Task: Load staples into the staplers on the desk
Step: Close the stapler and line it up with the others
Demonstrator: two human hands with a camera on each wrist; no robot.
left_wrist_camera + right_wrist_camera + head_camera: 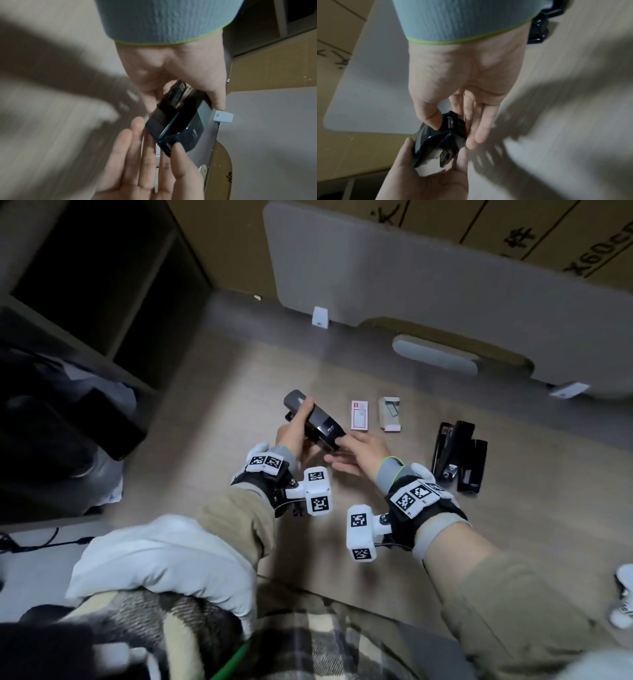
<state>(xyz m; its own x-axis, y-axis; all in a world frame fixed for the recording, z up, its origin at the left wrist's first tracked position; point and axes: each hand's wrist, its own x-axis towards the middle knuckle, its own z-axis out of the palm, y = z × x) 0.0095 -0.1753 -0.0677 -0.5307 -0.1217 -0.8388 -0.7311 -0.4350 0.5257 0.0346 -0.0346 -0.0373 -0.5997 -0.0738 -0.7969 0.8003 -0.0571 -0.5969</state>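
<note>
A black stapler (310, 422) is held tilted above the wooden desk (239, 364), my left hand (293, 428) gripping its rear half. In the left wrist view the left hand (180, 81) wraps the stapler (185, 124) from above. My right hand (356, 455) touches the stapler's front end with its thumb tip, its fingers straight and spread below it. The right wrist view shows that thumb (433, 119) on the stapler (436, 138) nose and the left hand (423, 175) beneath. A red-and-white staple box (359, 414) and an open staple box (389, 414) lie just behind.
Two more black staplers (459, 457) lie side by side to the right of my right hand, the left one hinged open. A grey partition panel (411, 285) stands along the desk's back edge, cardboard boxes behind it. A dark shelf unit (102, 285) borders the left.
</note>
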